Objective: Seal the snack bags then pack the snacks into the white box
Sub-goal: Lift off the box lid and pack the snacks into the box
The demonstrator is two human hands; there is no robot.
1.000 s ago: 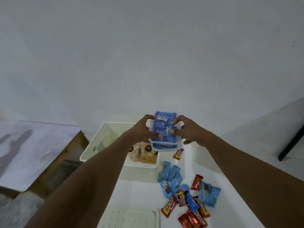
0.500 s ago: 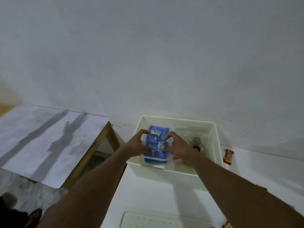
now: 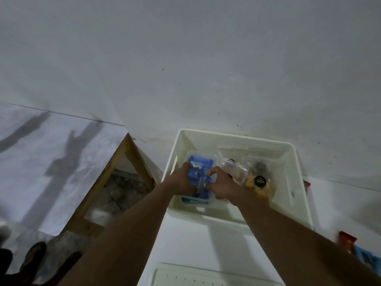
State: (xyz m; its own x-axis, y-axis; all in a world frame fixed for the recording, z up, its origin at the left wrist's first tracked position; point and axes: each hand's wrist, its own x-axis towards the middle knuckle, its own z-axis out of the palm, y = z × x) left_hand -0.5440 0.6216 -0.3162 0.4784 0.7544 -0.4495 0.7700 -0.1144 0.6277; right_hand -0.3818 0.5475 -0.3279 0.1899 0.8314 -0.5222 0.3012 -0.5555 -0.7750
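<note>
The white box (image 3: 301, 195) stands on the white table against the wall. Inside its left part sits a clear bag of blue-wrapped snacks (image 3: 201, 165), low in the box. My left hand (image 3: 182, 179) grips the bag's left side and my right hand (image 3: 221, 184) grips its right side. To the right inside the box lie clear bags of brown snacks (image 3: 257, 182), one with a round black label. My forearms hide the box's near wall in part.
A white perforated lid (image 3: 185, 278) lies at the table's near edge. Red-wrapped snacks (image 3: 346, 241) and a blue wrapper (image 3: 369, 258) lie at the right edge. A lower wooden-framed table (image 3: 51, 162) stands to the left, with a floor gap between.
Both hands have carried the bag of blue snacks leftward from above the table and lowered it into the left part of the box. The view has swung left too.
</note>
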